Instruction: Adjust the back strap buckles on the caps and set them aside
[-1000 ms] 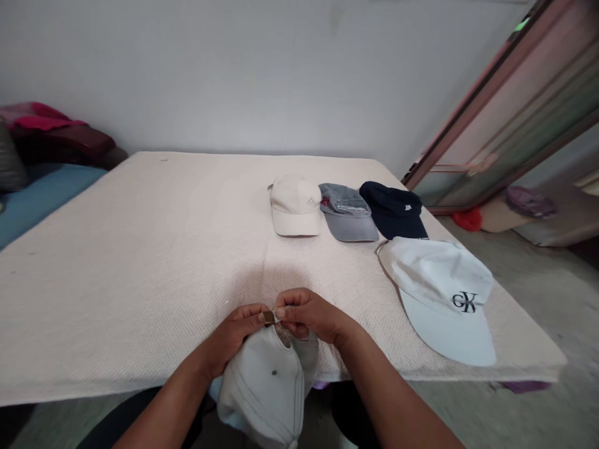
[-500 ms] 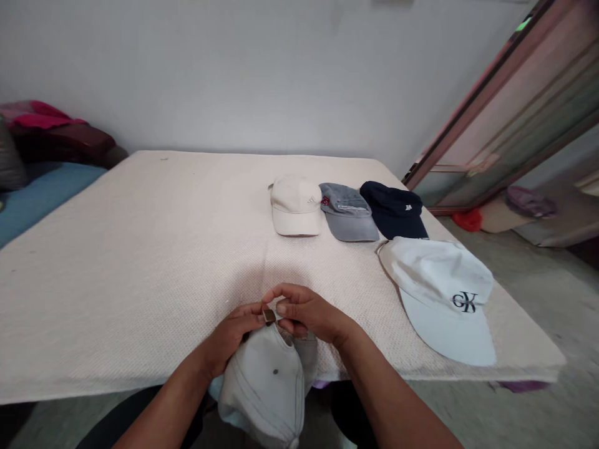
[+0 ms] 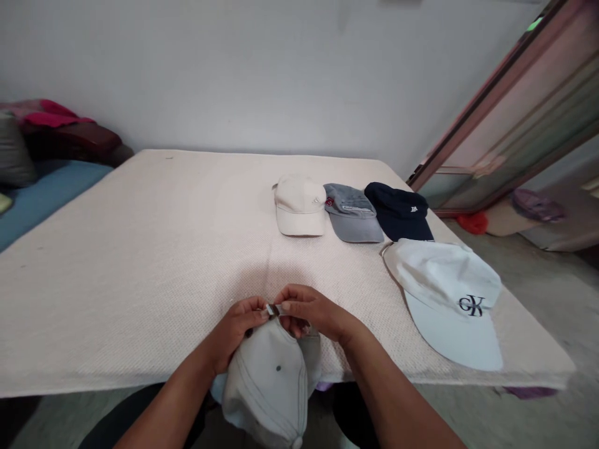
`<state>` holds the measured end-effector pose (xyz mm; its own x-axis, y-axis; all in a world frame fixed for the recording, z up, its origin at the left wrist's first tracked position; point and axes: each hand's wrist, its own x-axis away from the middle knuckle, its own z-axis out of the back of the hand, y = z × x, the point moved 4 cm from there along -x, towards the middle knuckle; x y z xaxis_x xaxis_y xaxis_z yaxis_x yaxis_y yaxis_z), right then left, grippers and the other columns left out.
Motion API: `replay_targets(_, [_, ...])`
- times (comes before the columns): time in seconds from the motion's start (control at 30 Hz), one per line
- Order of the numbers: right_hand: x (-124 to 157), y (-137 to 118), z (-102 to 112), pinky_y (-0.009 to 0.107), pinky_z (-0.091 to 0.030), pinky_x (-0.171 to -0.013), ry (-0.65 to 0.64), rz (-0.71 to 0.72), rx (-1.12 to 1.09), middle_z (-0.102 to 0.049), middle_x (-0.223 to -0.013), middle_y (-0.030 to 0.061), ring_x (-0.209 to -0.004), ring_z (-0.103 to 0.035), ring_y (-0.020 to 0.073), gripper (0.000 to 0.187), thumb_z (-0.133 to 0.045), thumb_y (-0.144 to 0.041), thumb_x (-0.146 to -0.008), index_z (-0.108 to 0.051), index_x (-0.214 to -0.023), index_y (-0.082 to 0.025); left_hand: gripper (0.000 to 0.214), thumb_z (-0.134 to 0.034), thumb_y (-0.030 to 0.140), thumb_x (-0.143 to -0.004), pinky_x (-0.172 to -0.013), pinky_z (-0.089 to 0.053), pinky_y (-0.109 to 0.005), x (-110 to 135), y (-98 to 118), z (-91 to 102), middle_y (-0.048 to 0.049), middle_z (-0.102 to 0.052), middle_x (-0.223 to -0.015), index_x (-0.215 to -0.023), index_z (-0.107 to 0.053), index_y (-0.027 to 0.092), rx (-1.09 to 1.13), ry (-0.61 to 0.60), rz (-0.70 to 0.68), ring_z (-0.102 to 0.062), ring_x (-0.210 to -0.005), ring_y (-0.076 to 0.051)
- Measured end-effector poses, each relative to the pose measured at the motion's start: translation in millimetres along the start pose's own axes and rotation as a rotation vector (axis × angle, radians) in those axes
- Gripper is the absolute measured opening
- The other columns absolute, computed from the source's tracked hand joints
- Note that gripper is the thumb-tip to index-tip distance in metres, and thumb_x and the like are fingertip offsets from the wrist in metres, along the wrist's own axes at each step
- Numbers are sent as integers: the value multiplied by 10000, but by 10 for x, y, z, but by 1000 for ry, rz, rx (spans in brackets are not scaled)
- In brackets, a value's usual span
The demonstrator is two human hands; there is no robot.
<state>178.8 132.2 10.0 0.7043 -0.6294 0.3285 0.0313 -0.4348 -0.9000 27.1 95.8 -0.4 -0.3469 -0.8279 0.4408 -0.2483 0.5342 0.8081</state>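
A light grey cap (image 3: 271,380) hangs over the near edge of the cream-covered table (image 3: 140,249), crown towards me. My left hand (image 3: 236,327) grips its back edge and pinches the strap by a small metal buckle (image 3: 272,309). My right hand (image 3: 306,312) pinches the same strap from the other side, fingertips meeting the left ones at the buckle. Both hands are closed on the cap's strap.
Three caps lie in a row at the far right: a cream cap (image 3: 299,204), a grey cap (image 3: 352,212), a navy cap (image 3: 400,211). A white cap with a dark logo (image 3: 447,293) lies nearer, by the right edge. Cushions (image 3: 56,134) at the left; a leaning door frame (image 3: 505,106) at the right.
My fingers have shifted slightly on the strap and buckle. The view has drifted a little to the left. The caps on the table have not moved.
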Motion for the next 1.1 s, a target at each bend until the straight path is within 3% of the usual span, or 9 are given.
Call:
replay_targets(0.1, [21, 39, 68, 197, -367, -452, 38, -22, 12, -623, -674, 20, -504, -559, 89, 214, -606, -350, -805, -551, -808, -143, 109, -663, 255, -752, -577, -376, -221, 9, 3, 2, -4, -609, -668, -794, -640, 157, 30, -21, 8, -515, -591, -113])
replay_targets(0.23, [32, 70, 123, 200, -368, -476, 74, 4, -27, -567, -573, -15, -469, -490, 67, 227, -663, -338, -767, -570, -730, -135, 111, -688, 244, -729, -520, -350, -203, 23, 10, -3, 15, -595, -629, -785, -638, 162, 72, -2, 33, -482, -523, -89])
replay_targets(0.4, [32, 65, 55, 188, -308, -436, 5, 11, -140, -488, -502, -55, -442, -419, 56, 208, -697, -315, -741, -580, -729, -143, 129, -719, 240, -707, -515, -358, -205, 34, -9, -44, 3, -620, -633, -772, -641, 161, 63, -38, 84, -518, -515, -93])
replay_targets(0.57, [35, 63, -49, 177, -250, -405, -71, -15, -274, -443, -498, -78, -416, -354, 40, 225, -722, -296, -723, -551, -758, -154, 163, -746, 232, -685, -588, -417, -237, 45, -57, -65, -14, -654, -678, -806, -652, 175, 39, -51, 120, -594, -586, -134])
replay_targets(0.77, [2, 33, -157, 166, -222, -376, -156, 58, -342, -442, -540, -88, -406, -312, 29, 266, -728, -269, -722, -553, -899, -174, 221, -727, 229, -710, -732, -452, -302, 70, -31, -117, -61, -702, -787, -920, -700, 168, 54, -98, 93, -631, -693, -170])
replay_targets(0.9, [-15, 16, -129, 163, -213, -369, -109, 70, -294, -452, -554, -87, -395, -298, 18, 283, -736, -298, -713, -567, -899, -168, 205, -723, 235, -706, -702, -447, -277, 71, -6, -84, -54, -694, -773, -895, -707, 157, 50, -18, 94, -615, -688, -166])
replay_targets(0.97, [-22, 13, -102, 164, -219, -370, -75, 70, -249, -467, -561, -80, -396, -312, 19, 276, -733, -307, -714, -574, -889, -163, 203, -674, 325, -748, -637, -438, -265, 69, -4, -57, -47, -671, -710, -826, -705, 140, 82, 15, 107, -592, -637, -162])
replay_targets(1.1, [-51, 36, -83, 164, -239, -374, -4, 70, -127, -484, -562, -70, -403, -338, 24, 238, -722, -295, -711, -589, -853, -157, 353, -581, 456, -802, -579, -420, -256, 59, -22, -39, -49, -649, -663, -806, -698, 122, 56, -21, 117, -565, -585, -153])
